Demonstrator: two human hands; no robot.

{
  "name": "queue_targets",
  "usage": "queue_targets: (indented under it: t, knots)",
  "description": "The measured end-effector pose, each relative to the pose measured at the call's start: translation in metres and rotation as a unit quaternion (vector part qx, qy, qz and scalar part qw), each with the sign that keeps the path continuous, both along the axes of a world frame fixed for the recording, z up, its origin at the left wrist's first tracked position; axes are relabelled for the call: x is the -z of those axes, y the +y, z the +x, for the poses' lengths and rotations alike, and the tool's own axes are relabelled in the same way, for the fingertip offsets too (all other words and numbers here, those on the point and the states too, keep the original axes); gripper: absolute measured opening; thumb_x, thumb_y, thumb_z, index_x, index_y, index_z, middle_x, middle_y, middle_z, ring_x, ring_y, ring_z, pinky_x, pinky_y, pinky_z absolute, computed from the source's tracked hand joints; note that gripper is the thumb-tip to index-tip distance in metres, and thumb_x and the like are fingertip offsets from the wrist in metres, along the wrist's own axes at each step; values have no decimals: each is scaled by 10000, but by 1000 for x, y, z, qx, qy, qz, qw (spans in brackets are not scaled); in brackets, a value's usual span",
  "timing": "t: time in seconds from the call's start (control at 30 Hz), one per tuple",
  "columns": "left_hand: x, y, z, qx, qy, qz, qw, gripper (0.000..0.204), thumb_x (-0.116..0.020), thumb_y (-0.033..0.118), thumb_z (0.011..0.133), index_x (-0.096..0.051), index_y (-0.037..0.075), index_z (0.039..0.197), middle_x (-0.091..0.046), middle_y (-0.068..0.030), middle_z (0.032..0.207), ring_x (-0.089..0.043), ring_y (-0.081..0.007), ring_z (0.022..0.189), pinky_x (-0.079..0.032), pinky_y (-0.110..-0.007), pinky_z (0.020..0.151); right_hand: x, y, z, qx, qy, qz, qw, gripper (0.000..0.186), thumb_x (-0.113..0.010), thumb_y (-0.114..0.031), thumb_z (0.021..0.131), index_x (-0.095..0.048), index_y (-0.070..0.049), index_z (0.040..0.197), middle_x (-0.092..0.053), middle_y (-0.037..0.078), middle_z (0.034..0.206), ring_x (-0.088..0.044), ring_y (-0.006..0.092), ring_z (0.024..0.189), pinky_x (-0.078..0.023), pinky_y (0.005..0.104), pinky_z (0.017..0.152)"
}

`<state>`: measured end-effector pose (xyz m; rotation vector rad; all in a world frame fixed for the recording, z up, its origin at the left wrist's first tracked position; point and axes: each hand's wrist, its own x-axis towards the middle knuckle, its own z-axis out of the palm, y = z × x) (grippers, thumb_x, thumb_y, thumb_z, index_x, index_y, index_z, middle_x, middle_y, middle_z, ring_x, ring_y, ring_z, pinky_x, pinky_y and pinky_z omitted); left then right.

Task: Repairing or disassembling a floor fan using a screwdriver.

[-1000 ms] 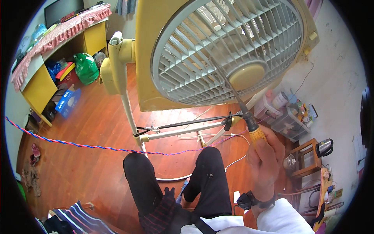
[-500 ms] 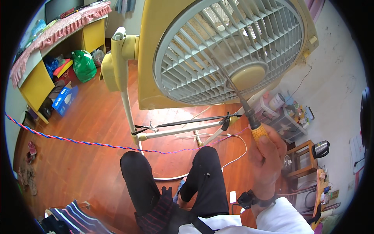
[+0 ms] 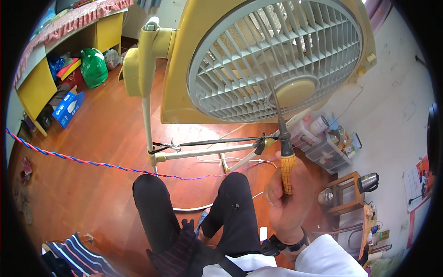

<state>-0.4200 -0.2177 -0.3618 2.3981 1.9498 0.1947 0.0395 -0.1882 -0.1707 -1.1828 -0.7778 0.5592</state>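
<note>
My right hand is closed around the yellow handle of a long screwdriver. Its thin shaft points up across the slatted grille of a yellowed box fan, near the round centre cap; whether the blurred tip touches or enters the slats, I cannot tell. The fan hangs on a tubular stand, with black cord tied along the lower bar. A red-and-blue twisted wire stretches below it. My left hand is not in view.
A desk with bags beneath is at upper left. Plastic bins, a wooden stool and a kettle line the right wall. A white cable lies near my knees; striped fabric is at lower left.
My right hand and the screwdriver have shifted left and turned more upright. The surrounding room sits somewhat higher and further left in the picture.
</note>
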Motion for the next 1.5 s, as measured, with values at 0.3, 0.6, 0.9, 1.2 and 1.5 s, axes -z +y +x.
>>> queue_targets:
  t: [0.3, 0.6, 0.9, 1.2, 1.5]
  knots:
    - [2, 2, 6, 9, -6, 1, 1000, 153, -620, 220, 742, -659, 90, 812, -637, -84, 773, -581, -291, 786, -269, -512, 991, -8, 26, -10, -107, 128, 12, 986, 353, -399, -190, 906, -404, 30, 1182, -490, 83, 624, -418, 115, 473, -348, 230, 465]
    - [2, 5, 7, 18, -3, 6, 1000, 152, -619, 218, 742, -659, 90, 814, -636, -85, 772, -581, -289, 785, -281, -504, 984, -2, 19, 2, -63, -25, 40, 997, 424, -432, -135, 874, -350, 60, 1242, -515, 98, 675, -434, 111, 479, -369, 226, 444]
    - [-3, 4, 1, 20, 15, 18, 1000, 152, -619, 216, 743, -660, 89, 815, -635, -87, 770, -582, -287, 784, -293, -495, 978, 15, -11, 17, 59, -215, 115, 968, 378, -474, -85, 851, -405, 28, 1205, -507, 73, 731, -429, 94, 492, -374, 210, 432]
    - [-23, 1, 4, -4, 51, -9, 999, 154, -618, 207, 749, -659, 80, 825, -636, -98, 774, -586, -279, 757, -358, -425, 919, -21, -29, 50, 205, -321, 135, 915, 285, -659, -123, 703, -623, 39, 935, -629, 106, 848, -564, 111, 634, -441, 208, 562]
    - [-103, 119, 111, 231, -157, 169, 945, 387, -577, -15, 702, -505, -26, 1082, -533, -236, 987, -503, -416, 938, -387, -457, 891, -60, -4, 53, 161, -506, 102, 841, 274, -627, 23, 658, -627, 31, 932, -654, 112, 801, -620, 116, 680, -477, 227, 618]
